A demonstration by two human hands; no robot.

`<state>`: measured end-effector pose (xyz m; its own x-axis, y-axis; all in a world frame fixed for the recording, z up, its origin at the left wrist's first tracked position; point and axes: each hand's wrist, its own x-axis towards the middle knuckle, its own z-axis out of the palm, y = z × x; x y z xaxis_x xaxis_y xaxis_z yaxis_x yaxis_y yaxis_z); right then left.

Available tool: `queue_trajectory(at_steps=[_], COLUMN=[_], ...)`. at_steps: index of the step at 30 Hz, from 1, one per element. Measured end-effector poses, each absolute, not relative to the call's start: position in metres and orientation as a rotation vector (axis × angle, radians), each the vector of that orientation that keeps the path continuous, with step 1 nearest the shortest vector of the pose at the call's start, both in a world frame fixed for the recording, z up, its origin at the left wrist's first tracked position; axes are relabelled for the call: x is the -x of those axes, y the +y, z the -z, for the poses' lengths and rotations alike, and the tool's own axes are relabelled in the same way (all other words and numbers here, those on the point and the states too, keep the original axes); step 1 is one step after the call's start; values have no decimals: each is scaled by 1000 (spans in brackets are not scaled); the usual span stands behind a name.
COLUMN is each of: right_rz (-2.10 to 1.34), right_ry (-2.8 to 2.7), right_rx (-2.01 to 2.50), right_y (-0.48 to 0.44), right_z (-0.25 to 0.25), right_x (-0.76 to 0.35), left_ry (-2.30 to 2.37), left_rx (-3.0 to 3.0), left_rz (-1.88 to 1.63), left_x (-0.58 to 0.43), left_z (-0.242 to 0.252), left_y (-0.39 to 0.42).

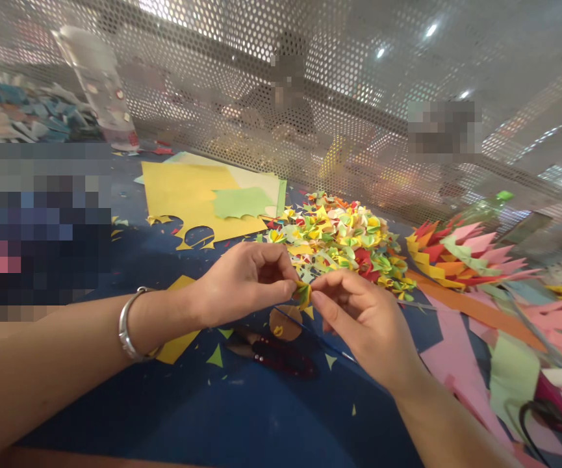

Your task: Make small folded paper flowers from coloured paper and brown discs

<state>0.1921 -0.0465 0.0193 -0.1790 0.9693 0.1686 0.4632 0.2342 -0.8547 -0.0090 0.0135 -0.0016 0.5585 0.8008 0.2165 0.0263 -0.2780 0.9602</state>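
Observation:
My left hand (244, 279) and my right hand (358, 312) meet over the dark blue table (242, 409). Both pinch one small folded yellow and green paper piece (303, 292) between thumb and fingertips. A silver bangle (129, 325) sits on my left wrist. Just behind the hands lies a heap of small folded paper pieces (344, 240) in yellow, green, red and orange. Under the hands lie a dark pair of scissors (273, 351) and a round brown paper scrap (285, 323).
Yellow and green paper sheets (197, 195) lie at the back left, with cut-outs along one edge. Stacked pink, red and orange zigzag strips (460, 253) and loose pink and green sheets (505, 364) fill the right. A perforated metal screen (310, 97) stands behind, with people beyond it.

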Motion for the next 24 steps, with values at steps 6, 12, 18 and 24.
queue_trajectory(at_steps=[6,12,18,24], right_rz=[-632,-576,-539,-517], right_ry=[-1894,-1896,-1937,-1935], right_rx=[1329,1328,1299,1289], right_y=[-49,-50,-50,-51], right_z=[-16,-17,-19,-19], right_x=[-191,-190,-190,-192], left_ry=[765,744,665,588], left_rx=[-1779,-1786,-1648,-1490], left_rz=[-875,-850,-773,-705], left_x=[9,7,6,10], left_z=[2,0,-4,-5], left_y=[8,5,6,14])
